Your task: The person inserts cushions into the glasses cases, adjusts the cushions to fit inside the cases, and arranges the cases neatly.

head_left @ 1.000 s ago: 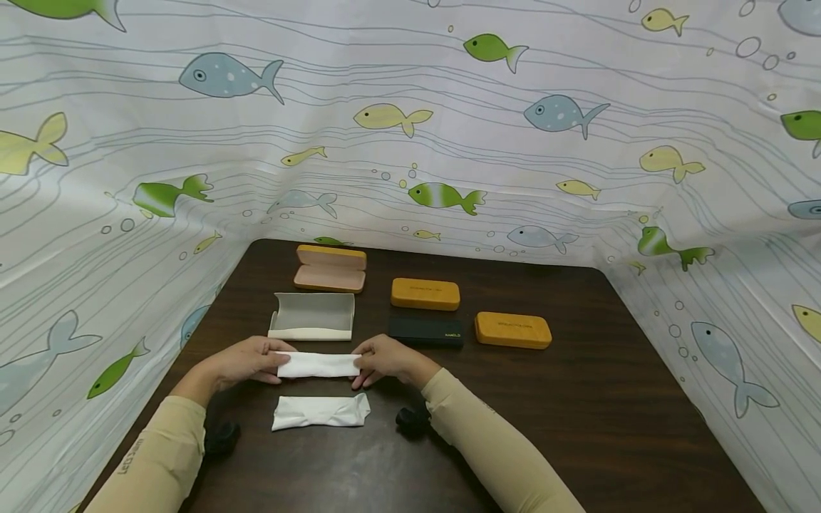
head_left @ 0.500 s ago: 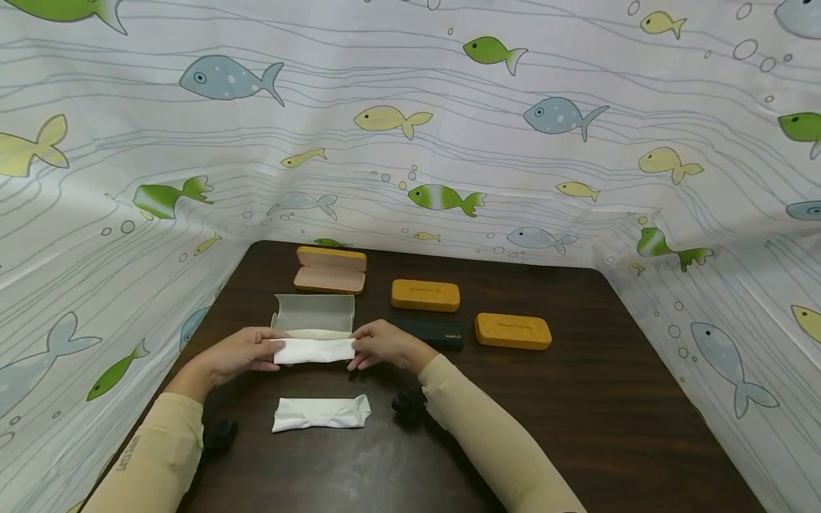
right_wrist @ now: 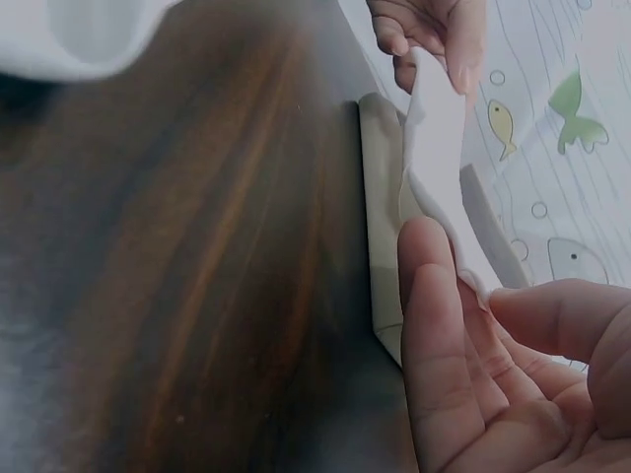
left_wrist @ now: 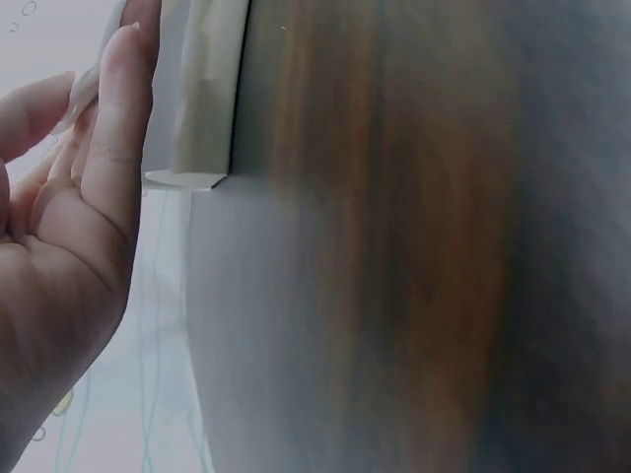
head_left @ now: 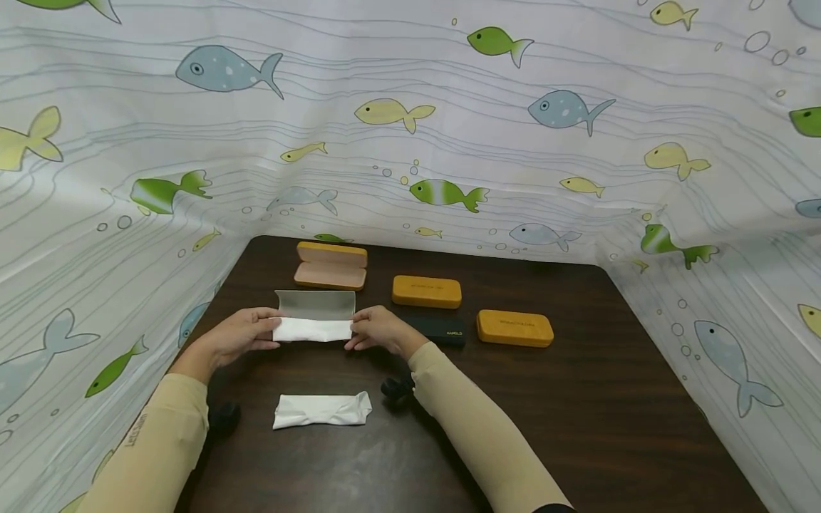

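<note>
Both hands stretch a folded white cloth (head_left: pixel 312 330) between them, over the front of an open pale glasses case (head_left: pixel 316 305) whose lid stands up behind it. The left hand (head_left: pixel 240 333) pinches the cloth's left end, and the right hand (head_left: pixel 383 330) pinches its right end. In the right wrist view the cloth (right_wrist: pixel 434 148) runs from the right thumb and fingers up to the left hand, with the case's cream front wall (right_wrist: pixel 383 217) beside it. The left wrist view shows the left fingers (left_wrist: pixel 113 128) raised at the end of the case (left_wrist: pixel 210 99).
A second folded white cloth (head_left: pixel 322 410) lies nearer on the dark table (head_left: pixel 577 427). Behind stands an open yellow glasses case (head_left: pixel 330 274). To the right are a black case (head_left: pixel 442 330) and two shut yellow cases, one farther back (head_left: pixel 426 292), one farther right (head_left: pixel 514 328).
Both hands have carried the cloth away from the near cloth, up and over the front part of the open pale case. The other cases and the near cloth stay put.
</note>
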Demonstrator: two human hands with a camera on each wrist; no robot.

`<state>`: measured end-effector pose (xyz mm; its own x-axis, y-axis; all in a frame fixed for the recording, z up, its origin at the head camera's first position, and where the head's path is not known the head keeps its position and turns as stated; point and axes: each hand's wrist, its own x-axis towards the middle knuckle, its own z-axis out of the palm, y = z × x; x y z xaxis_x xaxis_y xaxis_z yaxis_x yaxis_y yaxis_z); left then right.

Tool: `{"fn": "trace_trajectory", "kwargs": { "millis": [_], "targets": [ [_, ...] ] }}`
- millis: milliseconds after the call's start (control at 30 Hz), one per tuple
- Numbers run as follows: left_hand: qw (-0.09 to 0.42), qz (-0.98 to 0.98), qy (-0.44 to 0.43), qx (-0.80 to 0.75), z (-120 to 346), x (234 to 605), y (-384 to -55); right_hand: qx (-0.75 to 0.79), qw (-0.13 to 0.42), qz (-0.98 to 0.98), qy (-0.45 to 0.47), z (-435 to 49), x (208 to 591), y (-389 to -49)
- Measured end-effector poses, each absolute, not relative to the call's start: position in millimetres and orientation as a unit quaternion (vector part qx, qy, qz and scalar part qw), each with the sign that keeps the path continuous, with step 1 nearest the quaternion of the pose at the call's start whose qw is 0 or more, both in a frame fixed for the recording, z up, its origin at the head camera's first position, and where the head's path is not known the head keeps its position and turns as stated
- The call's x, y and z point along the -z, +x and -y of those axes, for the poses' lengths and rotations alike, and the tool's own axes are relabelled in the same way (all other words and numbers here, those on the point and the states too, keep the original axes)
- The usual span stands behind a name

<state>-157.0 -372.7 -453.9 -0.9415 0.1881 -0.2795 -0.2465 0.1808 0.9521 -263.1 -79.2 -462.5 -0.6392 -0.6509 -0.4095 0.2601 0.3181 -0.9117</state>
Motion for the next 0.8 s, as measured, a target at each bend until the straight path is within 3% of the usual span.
{"fn": "trace_trajectory", "kwargs": {
  "millis": [500,800],
  "targets": [
    [0.144,-0.75,-0.051,-0.644,377,454,-169,0.545,0.338,-0.751,-0.16,97,459,-269],
    [0.131,-0.762,-0.075,-0.63,378,455,-177,0.501,0.246,-0.806,-0.196,106,464,-269]
  ]
}}
